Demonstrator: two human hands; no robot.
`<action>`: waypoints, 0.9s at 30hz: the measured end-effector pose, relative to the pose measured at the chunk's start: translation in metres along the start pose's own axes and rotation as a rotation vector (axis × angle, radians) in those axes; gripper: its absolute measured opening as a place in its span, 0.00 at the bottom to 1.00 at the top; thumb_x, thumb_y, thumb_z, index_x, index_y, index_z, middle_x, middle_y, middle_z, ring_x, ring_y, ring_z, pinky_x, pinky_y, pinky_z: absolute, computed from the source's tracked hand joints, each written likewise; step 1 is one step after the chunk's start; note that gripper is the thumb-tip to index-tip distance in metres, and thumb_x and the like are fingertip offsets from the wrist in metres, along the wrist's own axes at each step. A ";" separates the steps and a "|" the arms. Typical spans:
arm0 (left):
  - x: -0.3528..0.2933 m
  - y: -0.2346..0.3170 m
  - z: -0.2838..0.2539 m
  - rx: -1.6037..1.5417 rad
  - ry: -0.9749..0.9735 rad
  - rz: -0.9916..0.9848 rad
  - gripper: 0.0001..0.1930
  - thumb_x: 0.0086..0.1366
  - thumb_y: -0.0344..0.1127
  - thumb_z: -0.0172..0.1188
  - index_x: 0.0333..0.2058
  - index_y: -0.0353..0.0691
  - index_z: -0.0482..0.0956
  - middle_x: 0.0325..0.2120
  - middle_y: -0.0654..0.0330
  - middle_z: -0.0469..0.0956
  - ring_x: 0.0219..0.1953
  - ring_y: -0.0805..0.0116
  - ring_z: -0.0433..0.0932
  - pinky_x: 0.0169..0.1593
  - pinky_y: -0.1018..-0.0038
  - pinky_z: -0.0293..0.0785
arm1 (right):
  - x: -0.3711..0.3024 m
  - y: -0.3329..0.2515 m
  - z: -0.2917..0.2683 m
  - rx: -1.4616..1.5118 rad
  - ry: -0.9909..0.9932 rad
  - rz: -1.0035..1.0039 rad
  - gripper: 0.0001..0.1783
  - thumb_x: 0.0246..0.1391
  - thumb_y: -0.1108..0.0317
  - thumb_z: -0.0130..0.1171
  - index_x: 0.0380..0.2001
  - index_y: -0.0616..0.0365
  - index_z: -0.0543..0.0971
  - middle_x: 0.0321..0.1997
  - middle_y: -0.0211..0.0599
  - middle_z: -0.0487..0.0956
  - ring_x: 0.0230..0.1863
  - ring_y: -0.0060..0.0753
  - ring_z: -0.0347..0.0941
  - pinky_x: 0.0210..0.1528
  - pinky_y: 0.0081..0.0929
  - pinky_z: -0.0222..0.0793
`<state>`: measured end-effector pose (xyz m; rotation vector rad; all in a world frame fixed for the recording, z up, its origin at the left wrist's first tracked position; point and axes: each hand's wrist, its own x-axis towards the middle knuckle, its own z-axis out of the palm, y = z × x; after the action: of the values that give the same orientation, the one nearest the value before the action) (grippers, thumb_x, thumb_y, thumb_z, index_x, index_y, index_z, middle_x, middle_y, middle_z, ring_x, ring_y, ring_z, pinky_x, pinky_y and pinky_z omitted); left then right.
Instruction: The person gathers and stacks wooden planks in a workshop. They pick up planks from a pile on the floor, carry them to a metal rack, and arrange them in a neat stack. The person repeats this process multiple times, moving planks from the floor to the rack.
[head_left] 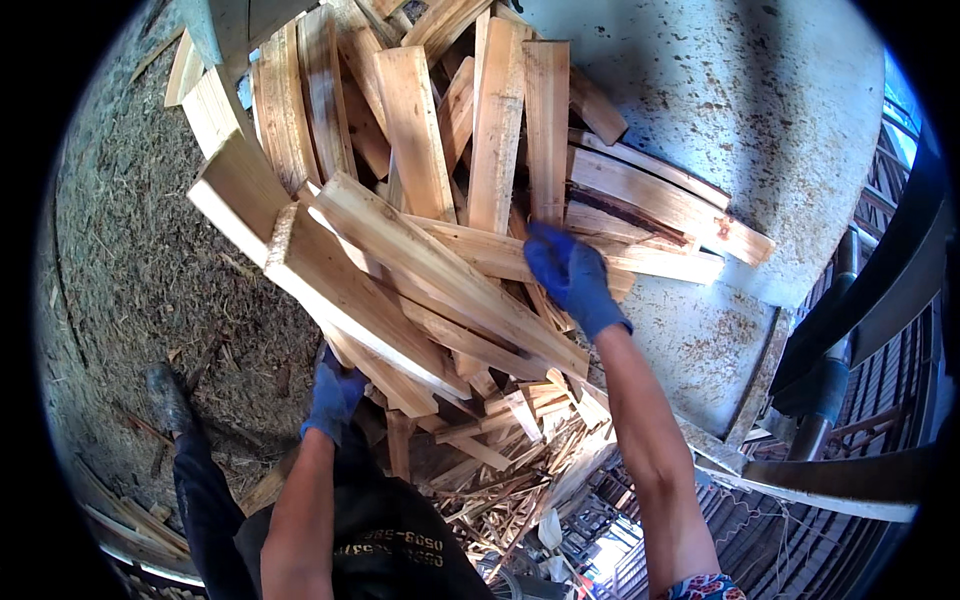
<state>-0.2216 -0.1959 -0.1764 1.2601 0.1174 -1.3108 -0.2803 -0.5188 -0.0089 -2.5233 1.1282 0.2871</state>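
Boards of pale, rough-cut wood lie in a crossed heap before me. My left hand (334, 400), in a blue glove, is closed at the near edge of a thick wooden board (365, 305) that slants down to the right; that board hides part of its fingers. Farther right, my right hand (572, 278), also gloved in blue, grips a wooden board (470, 245) lying across the heap, its fingertips by the lower end of an upright-lying board (547, 130). Between my hands, another long board (450, 270) rests over the others.
A pale, rust-spotted metal surface (700, 80) spreads under and right of the boards. Splintered offcuts (510, 470) lie below the heap. Ground littered with wood bits (180, 260) is at left, beside a boot (168, 395). A dark curved metal frame (870, 300) stands at right.
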 end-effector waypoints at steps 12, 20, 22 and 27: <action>-0.014 0.000 -0.064 0.744 -0.099 0.498 0.23 0.48 0.35 0.65 0.44 0.36 0.73 0.38 0.48 0.75 0.42 0.47 0.74 0.46 0.62 0.70 | -0.108 -0.079 0.029 0.264 -0.077 0.062 0.31 0.47 0.50 0.59 0.49 0.60 0.71 0.43 0.51 0.76 0.39 0.51 0.75 0.39 0.42 0.71; -0.001 -0.033 -0.095 0.794 -0.082 0.429 0.22 0.48 0.39 0.66 0.42 0.37 0.74 0.40 0.48 0.74 0.42 0.45 0.73 0.42 0.60 0.71 | -0.103 -0.011 0.051 -0.088 -0.273 0.558 0.31 0.45 0.45 0.59 0.45 0.58 0.74 0.41 0.52 0.77 0.42 0.52 0.75 0.43 0.42 0.70; -0.006 -0.033 -0.090 0.411 0.000 0.195 0.21 0.52 0.41 0.63 0.42 0.37 0.74 0.40 0.52 0.75 0.42 0.52 0.75 0.41 0.63 0.72 | -0.104 -0.006 0.061 -0.207 -0.253 0.520 0.28 0.46 0.48 0.57 0.44 0.58 0.72 0.40 0.51 0.77 0.41 0.54 0.74 0.43 0.46 0.68; -0.003 -0.028 -0.106 0.257 -0.023 -0.013 0.18 0.63 0.42 0.53 0.45 0.36 0.73 0.38 0.61 0.75 0.40 0.70 0.75 0.40 0.71 0.73 | -0.175 0.038 0.042 -0.307 -0.319 0.410 0.21 0.45 0.60 0.55 0.41 0.60 0.72 0.38 0.52 0.76 0.43 0.55 0.72 0.43 0.48 0.66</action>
<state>-0.1840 -0.1098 -0.2333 1.4622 -0.0614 -1.3825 -0.4255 -0.4070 0.0005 -2.3440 1.5504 0.9991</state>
